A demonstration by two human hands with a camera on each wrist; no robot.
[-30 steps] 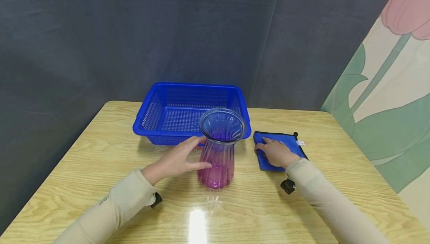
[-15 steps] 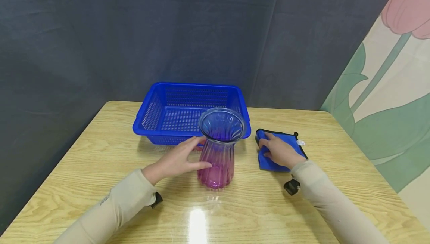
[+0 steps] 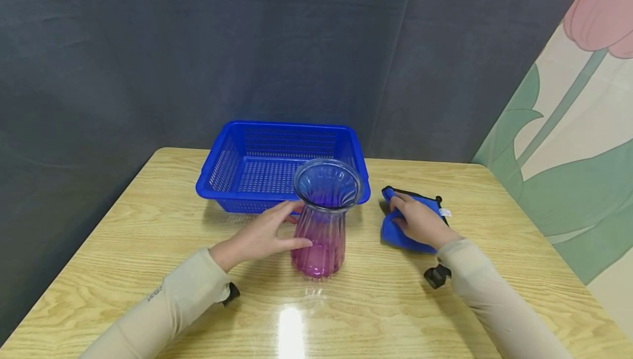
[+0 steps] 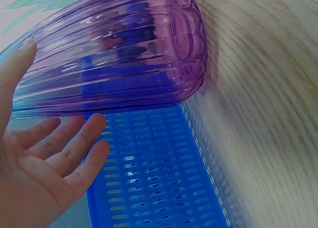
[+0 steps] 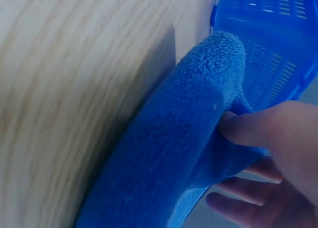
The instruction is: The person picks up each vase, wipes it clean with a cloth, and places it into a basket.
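Note:
A clear ribbed glass vase, tinted blue at the rim and pink-purple at the base, stands upright on the table. My left hand is at its left side, thumb in front and fingers spread behind. In the left wrist view, the thumb overlaps the vase and the relaxed fingers lie along its edge; whether they touch is hard to tell. My right hand pinches the left edge of a blue cloth with dark trim and a white tag. That edge is lifted and folded over, as the right wrist view shows close up.
Behind the vase sits a blue perforated plastic basket. The wooden table ends at a dark curtain at the back. A flower-patterned panel rises along the right side.
My right hand has gone from resting on the cloth to pinching its left edge, lifting it and drawing it slightly right. My left hand and the vase have stayed put.

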